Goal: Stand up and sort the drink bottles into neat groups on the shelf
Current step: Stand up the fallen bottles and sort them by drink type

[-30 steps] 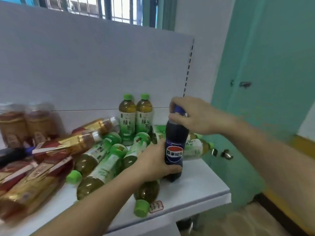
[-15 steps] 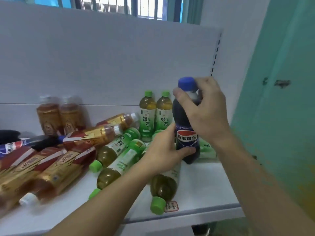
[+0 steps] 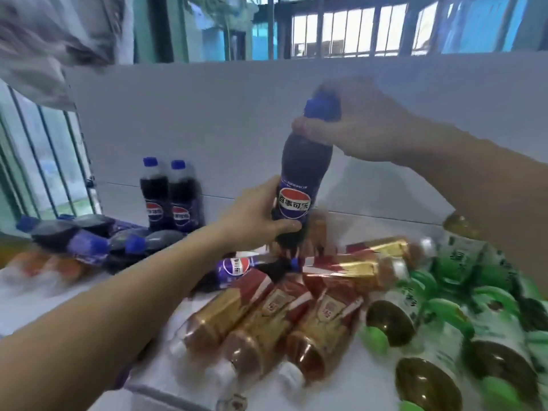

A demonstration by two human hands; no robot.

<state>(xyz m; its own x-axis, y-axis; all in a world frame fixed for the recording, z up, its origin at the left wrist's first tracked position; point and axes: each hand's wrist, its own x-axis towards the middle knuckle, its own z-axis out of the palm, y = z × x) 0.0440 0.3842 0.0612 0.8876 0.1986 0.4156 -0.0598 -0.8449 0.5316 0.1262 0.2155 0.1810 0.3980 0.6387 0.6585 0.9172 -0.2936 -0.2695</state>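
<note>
- Head view: your left hand (image 3: 255,216) grips the cola bottle (image 3: 299,185) low on its body, and your right hand (image 3: 355,129) pinches its neck; it hangs upright above the lying tea bottles (image 3: 267,315).
- Carry it left to the two standing colas (image 3: 170,197) and set it down just beside them, label forward, on the shelf (image 3: 74,295).

Both forearms outstretched, left hand (image 3: 261,216) in a low curled grip, right hand (image 3: 360,129) curled above.

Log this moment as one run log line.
cola bottle upright, lifted | left hand grips body | right hand grips neck | two standing colas at back
</note>
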